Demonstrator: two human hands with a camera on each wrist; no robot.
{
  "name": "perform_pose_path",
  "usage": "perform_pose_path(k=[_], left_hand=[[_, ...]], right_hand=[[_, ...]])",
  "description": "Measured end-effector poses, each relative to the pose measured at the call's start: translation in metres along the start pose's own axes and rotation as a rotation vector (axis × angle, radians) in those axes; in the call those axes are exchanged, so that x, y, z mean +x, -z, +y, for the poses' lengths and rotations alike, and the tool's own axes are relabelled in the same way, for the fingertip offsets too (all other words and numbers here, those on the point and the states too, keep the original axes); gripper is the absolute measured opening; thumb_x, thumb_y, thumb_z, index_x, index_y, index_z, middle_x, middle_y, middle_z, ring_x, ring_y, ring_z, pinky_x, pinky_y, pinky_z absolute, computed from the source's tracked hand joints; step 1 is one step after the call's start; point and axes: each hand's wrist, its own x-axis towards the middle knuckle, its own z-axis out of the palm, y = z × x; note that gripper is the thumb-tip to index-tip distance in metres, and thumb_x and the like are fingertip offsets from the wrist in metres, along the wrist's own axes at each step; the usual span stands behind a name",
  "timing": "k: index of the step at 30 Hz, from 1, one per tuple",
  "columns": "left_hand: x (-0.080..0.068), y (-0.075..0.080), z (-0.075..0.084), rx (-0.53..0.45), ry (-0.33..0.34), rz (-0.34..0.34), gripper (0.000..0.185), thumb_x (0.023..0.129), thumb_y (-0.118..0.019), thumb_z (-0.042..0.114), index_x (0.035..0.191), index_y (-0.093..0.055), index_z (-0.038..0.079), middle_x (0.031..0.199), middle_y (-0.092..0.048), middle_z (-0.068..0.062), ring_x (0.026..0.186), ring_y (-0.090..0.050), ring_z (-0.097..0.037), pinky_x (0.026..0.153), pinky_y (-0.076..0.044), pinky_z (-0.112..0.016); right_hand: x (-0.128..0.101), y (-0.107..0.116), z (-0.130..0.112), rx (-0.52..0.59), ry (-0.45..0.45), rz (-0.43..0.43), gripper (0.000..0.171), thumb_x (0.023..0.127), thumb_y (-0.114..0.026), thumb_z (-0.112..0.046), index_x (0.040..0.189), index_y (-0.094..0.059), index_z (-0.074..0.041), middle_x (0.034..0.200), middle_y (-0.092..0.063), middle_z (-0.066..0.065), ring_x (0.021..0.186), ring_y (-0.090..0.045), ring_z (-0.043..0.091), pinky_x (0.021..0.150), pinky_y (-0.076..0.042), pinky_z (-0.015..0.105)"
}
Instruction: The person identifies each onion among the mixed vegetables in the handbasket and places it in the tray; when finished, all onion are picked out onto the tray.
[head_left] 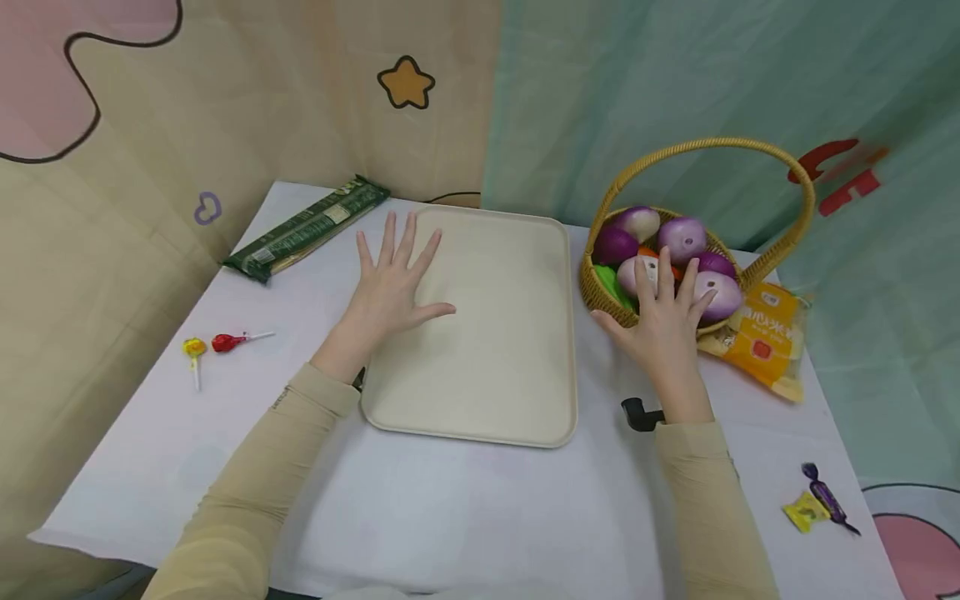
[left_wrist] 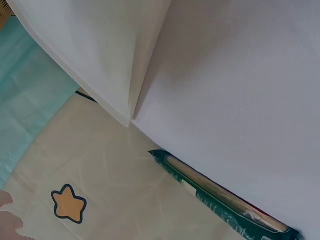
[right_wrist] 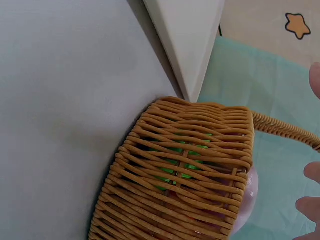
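My left hand (head_left: 390, 287) lies flat with fingers spread wide on the left edge of the cream tray (head_left: 495, 367), holding nothing; the tray's long axis runs away from me. Right of the tray, my right hand (head_left: 663, 321), fingers straight and spread, rests against the near rim of the wicker basket (right_wrist: 185, 170) of purple onions (head_left: 681, 237).

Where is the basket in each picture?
Head view: the basket sits on the right of the table, beside the tray, with the right hand over its near rim.
Left wrist view: the basket is not in it; only the tray's corner shows.
Right wrist view: the basket fills the lower middle, close up.
Shared landmark: the tray, whose corner also shows just above the basket in the right wrist view.
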Motion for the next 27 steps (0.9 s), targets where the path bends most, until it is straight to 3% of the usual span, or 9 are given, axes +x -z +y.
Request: perform_pose_path(k=[5,9,18,27], left_hand=[[0.002,-0.004,-0.006,-0.029,0.040,-0.035,0.109,0.081,-0.059,0.074,0.160,-0.007,0.020,0.164,0.009,-0.019,0.149,0.019,-0.041,0.112,0.009,-0.075],[0.003,-0.004,-0.011,-0.063,0.062,-0.023,0.109,0.082,-0.059,0.073,0.160,-0.004,0.019,0.164,0.011,-0.019,0.148,0.023,-0.039,0.112,0.011,-0.074],[0.002,0.000,-0.014,-0.050,0.063,0.022,0.110,0.082,-0.063,0.070,0.160,-0.008,0.015,0.163,0.004,-0.024,0.148,0.018,-0.044,0.110,0.011,-0.076],[0.009,0.001,-0.014,-0.005,0.071,0.025,0.109,0.083,-0.059,0.073,0.160,-0.007,0.016,0.163,0.005,-0.024,0.148,0.017,-0.046,0.110,0.008,-0.077]], right_hand=[[0.005,-0.001,0.001,0.013,-0.018,-0.024,0.096,0.087,-0.064,-0.059,0.158,-0.017,-0.013,0.166,0.000,0.016,0.146,0.023,0.044,0.107,0.012,0.079],[0.009,0.003,0.001,0.028,-0.027,-0.015,0.096,0.088,-0.063,-0.059,0.158,-0.018,-0.013,0.166,0.001,0.014,0.146,0.023,0.044,0.106,0.012,0.079],[0.011,0.013,0.005,0.042,-0.043,-0.023,0.096,0.088,-0.059,-0.064,0.158,-0.019,-0.012,0.166,0.002,0.011,0.147,0.022,0.042,0.107,0.012,0.079],[0.012,0.017,0.015,0.034,-0.068,-0.039,0.098,0.088,-0.060,-0.064,0.158,-0.016,-0.012,0.166,0.003,0.010,0.147,0.020,0.043,0.109,0.011,0.077]])
